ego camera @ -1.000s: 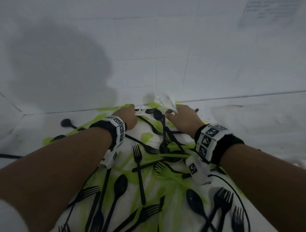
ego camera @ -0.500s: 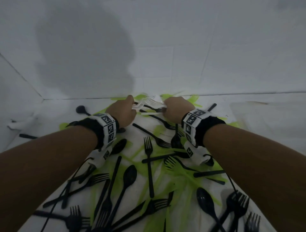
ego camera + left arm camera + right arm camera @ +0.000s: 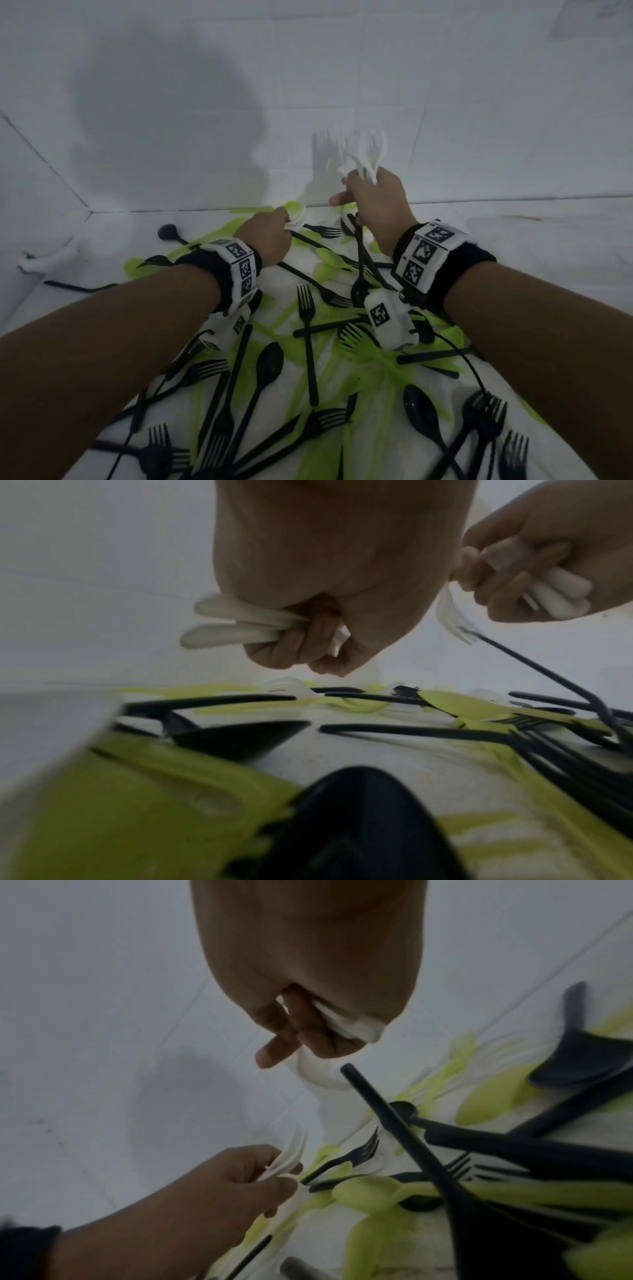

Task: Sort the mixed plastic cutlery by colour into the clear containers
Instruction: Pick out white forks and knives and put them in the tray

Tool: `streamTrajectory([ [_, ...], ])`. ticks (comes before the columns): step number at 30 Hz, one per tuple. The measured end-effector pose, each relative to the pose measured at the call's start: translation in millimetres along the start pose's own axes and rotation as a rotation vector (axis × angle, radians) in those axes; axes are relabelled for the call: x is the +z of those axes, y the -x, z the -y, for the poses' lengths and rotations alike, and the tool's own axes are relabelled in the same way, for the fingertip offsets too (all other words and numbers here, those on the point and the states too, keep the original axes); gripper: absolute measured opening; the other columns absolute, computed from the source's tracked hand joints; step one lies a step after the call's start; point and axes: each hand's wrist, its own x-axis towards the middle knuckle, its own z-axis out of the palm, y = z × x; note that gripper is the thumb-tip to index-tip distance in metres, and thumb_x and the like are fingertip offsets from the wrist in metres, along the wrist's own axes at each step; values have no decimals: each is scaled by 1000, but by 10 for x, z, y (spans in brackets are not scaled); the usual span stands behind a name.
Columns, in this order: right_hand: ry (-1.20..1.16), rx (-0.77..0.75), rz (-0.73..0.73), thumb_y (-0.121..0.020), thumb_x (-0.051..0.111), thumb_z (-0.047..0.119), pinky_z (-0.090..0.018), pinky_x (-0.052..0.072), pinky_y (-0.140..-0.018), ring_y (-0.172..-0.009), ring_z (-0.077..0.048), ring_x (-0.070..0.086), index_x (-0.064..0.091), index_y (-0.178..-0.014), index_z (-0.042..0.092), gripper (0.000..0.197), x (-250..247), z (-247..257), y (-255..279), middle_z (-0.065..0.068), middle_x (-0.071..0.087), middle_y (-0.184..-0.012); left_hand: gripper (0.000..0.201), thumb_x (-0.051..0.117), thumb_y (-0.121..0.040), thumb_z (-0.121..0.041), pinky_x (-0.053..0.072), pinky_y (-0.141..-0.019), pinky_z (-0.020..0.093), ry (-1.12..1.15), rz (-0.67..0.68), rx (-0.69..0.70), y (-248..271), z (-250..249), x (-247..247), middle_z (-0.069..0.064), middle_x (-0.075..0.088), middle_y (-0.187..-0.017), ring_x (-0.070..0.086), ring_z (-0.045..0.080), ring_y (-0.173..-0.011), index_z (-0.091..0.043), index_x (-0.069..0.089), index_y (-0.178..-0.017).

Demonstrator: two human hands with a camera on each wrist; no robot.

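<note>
Black, lime-green and white plastic cutlery lies mixed on the white surface (image 3: pixel 513 274). My right hand (image 3: pixel 373 202) is raised over the far end of the pile and grips a bunch of white cutlery (image 3: pixel 363 154), heads up. One white fork (image 3: pixel 452 618) hanging from that bunch has a black utensil (image 3: pixel 534 669) caught in its tines and tilted up off the pile. Lower and to the left, my left hand (image 3: pixel 270 236) grips a few white pieces (image 3: pixel 232 623). In the right wrist view, white handles (image 3: pixel 352 1026) show inside the right hand's curled fingers.
Black forks and spoons (image 3: pixel 267 370) and green pieces (image 3: pixel 373 363) cover the surface between my forearms. A faint clear container outline (image 3: pixel 548 236) lies at the right. A white object with a black cable (image 3: pixel 51 262) sits at the far left by the wall.
The hands were together at the far end of the pile. Now the right hand has lifted with its white bunch, dragging a black utensil up; the left hand stays low with its white pieces.
</note>
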Motion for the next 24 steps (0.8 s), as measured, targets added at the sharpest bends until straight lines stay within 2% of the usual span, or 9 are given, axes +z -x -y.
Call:
streamTrajectory([
  [4, -110, 69, 85, -95, 59, 25, -26, 35, -50, -45, -3, 48, 63, -98, 11, 15, -134, 0, 83, -6, 79, -93, 26, 46, -104, -32, 45, -73, 33, -46, 133, -38, -70, 62, 16, 5, 63, -92, 62, 28, -90, -12, 59, -93],
  [8, 205, -46, 115, -96, 60, 22, -25, 48, -57, -66, -12, 60, 59, -104, 12, 12, -244, -190, 74, -1, 72, -80, 27, 45, -104, -37, 39, -64, 32, -22, 89, -63, -23, 69, 36, 6, 64, -96, 59, 25, -82, -12, 55, -104],
  [12, 539, 0, 133, -91, 65, 27, -36, 52, -73, -86, -23, 64, 40, -131, 16, 48, -381, -339, -18, -5, 67, -97, 30, 47, -104, -40, 36, -67, 35, 73, -42, -66, -1, 28, 29, 8, 61, -93, 57, 28, -84, -10, 50, -100],
  [13, 638, -2, 126, -90, 65, 30, -36, 51, -74, -89, -25, 63, 46, -127, 15, 43, -418, -368, -48, -5, 66, -98, 29, 48, -103, -40, 36, -68, 34, 104, -69, -77, 6, 18, 22, 8, 61, -93, 56, 28, -84, -11, 50, -99],
  [15, 793, -21, 88, -89, 63, 30, -33, 45, -67, -85, -26, 60, 54, -96, 15, 19, -478, -424, -114, -3, 62, -88, 29, 51, -102, -40, 38, -68, 35, 159, -128, -107, 19, 14, 15, 8, 61, -91, 57, 29, -83, -11, 50, -99],
  [16, 824, -24, 65, -88, 62, 31, -32, 42, -63, -81, -25, 59, 52, -86, 15, 19, -510, -449, -153, -3, 61, -84, 29, 53, -101, -40, 38, -67, 35, 193, -164, -116, 26, 18, 9, 7, 60, -88, 57, 30, -82, -11, 50, -99],
  [18, 835, -19, 19, -87, 61, 32, -31, 38, -58, -75, -22, 57, 51, -82, 15, 21, -569, -480, -226, -2, 59, -80, 29, 56, -101, -38, 39, -67, 35, 278, -250, -132, 38, 32, -2, 5, 59, -83, 58, 31, -80, -10, 49, -100],
  [21, 854, -9, -7, -89, 60, 36, -31, 32, -54, -69, -20, 52, 48, -75, 14, 28, -646, -501, -324, -2, 55, -74, 26, 56, -101, -37, 53, -69, 40, 424, -404, -152, 67, 27, -34, 3, 60, -81, 62, 33, -77, -13, 49, -101],
  [24, 907, 22, 35, -89, 62, 36, -30, 32, -54, -69, -23, 53, 49, -74, 14, 29, -679, -533, -395, -3, 55, -73, 19, 56, -102, -29, 49, -70, 39, 481, -556, -102, 90, -36, -93, 2, 59, -87, 59, 29, -79, -14, 46, -101],
])
